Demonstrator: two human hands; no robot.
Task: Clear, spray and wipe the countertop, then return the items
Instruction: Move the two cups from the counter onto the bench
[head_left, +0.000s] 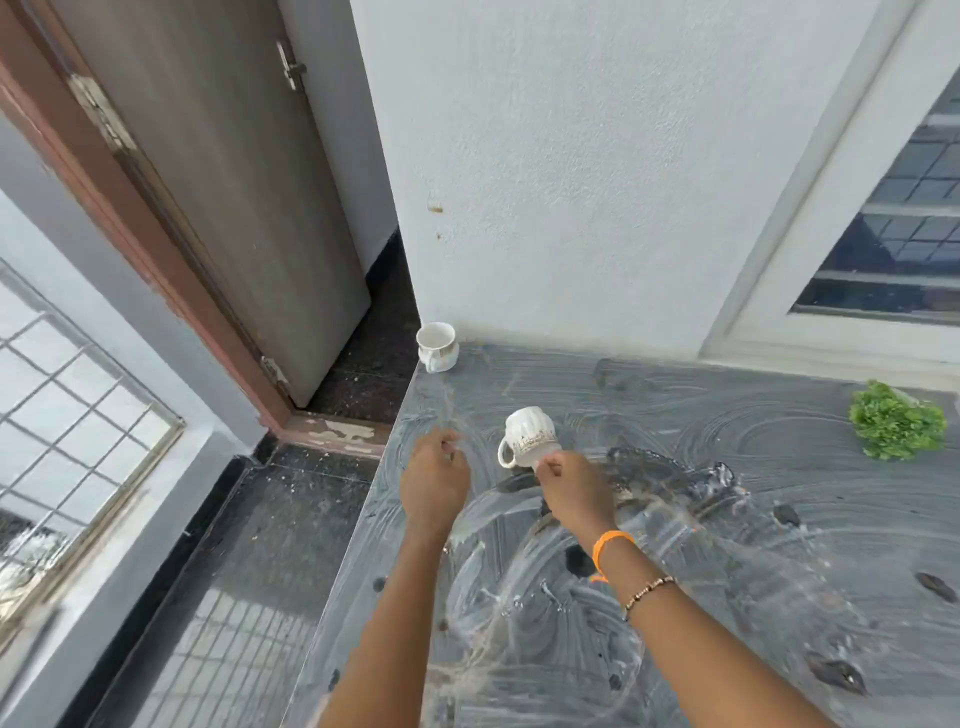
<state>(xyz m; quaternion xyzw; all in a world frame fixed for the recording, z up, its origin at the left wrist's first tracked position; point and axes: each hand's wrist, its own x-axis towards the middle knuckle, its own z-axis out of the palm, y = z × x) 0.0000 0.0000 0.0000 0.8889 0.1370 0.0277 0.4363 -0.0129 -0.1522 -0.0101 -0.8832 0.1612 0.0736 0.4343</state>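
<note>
The dark stone countertop is covered in white swirled smears. My right hand pinches the rim of a white ribbed cup, holding it tilted above the counter with its handle toward the left. My left hand hovers just left of that cup over the counter's left edge, fingers loosely curled, holding nothing. A second white cup stands upright in the counter's far left corner against the wall.
A small green leafy plant sits at the far right of the counter. A white wall runs behind, with a window at right. Left of the counter the floor drops away toward a wooden door.
</note>
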